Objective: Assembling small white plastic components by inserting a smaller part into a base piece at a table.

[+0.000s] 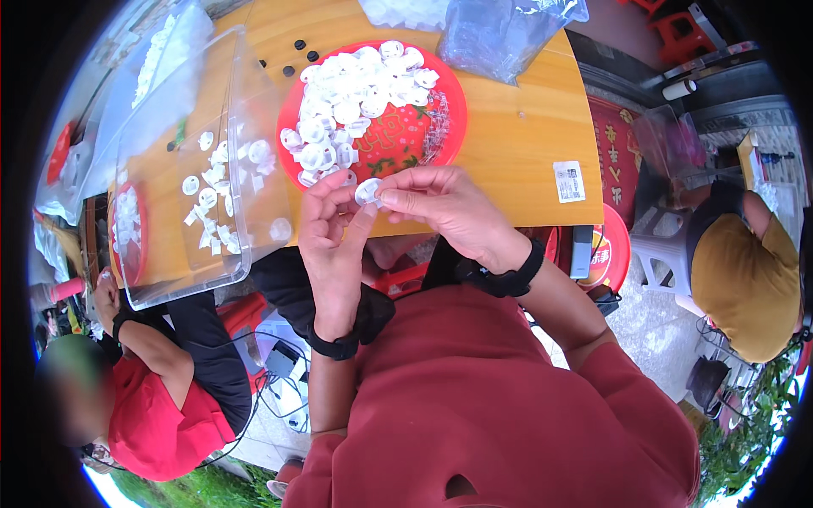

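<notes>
My left hand (332, 241) and my right hand (453, 207) meet at the table's near edge. Between their thumbs and fingertips is a small white round plastic part (369, 192), gripped from both sides. Just beyond them, a red round tray (457, 102) with a printed pattern carries a heap of similar white plastic parts (347, 93). Small clear or metallic pieces (434, 127) lie on the tray's right side; their exact kind is too small to tell. My fingers partly cover the held part.
A clear plastic bin (241, 169) stands at left, with loose white parts (216, 182) seen through it. Black round pieces (289, 71) lie behind the tray. A plastic bag (500, 38) and a white label (568, 181) are on the wooden table (525, 135). Other people sit at left and right.
</notes>
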`<state>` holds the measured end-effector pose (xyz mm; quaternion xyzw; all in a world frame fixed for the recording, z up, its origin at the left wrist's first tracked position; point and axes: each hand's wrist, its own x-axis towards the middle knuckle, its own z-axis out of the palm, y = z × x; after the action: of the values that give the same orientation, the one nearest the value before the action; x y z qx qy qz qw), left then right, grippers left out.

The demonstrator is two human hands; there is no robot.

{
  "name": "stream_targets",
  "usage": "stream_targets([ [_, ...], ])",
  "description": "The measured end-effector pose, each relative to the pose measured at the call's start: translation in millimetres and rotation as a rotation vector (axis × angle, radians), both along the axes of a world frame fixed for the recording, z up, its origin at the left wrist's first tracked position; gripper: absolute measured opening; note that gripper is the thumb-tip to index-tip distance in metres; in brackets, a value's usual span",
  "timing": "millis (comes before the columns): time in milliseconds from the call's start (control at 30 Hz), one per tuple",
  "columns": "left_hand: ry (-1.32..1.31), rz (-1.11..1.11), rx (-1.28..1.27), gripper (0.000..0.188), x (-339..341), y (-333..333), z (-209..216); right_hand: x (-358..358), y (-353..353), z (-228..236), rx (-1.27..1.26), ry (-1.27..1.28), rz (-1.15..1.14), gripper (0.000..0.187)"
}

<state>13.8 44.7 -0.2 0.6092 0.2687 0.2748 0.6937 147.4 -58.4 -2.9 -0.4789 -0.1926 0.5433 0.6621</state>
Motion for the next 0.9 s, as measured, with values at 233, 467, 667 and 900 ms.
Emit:
stream_targets([
  [233,-0.123,0.126,-0.219,0.026,6.2,-11.0,-11.1,-17.5,5.3,-2.7,0.101,0.364,-0.153,0.022],
  [467,-0.078,0.168,-0.175,0.026,-0.3,-5.4,-2.4,-18.3,5.4,6.6,0.130,-0.436,-0.398,0.012],
  [667,-0.070,0.157,-0.075,0.029,0.0,-10.7,3.4,-22.3,3.0,20.5,0.164,-1.021,-0.602,0.005],
  [900,-0.099,0.144,-0.073,0.027,0.3,-12.9,2.1,-22.7,-0.6,19.9,0.142,-1.412,-0.589,0.010],
])
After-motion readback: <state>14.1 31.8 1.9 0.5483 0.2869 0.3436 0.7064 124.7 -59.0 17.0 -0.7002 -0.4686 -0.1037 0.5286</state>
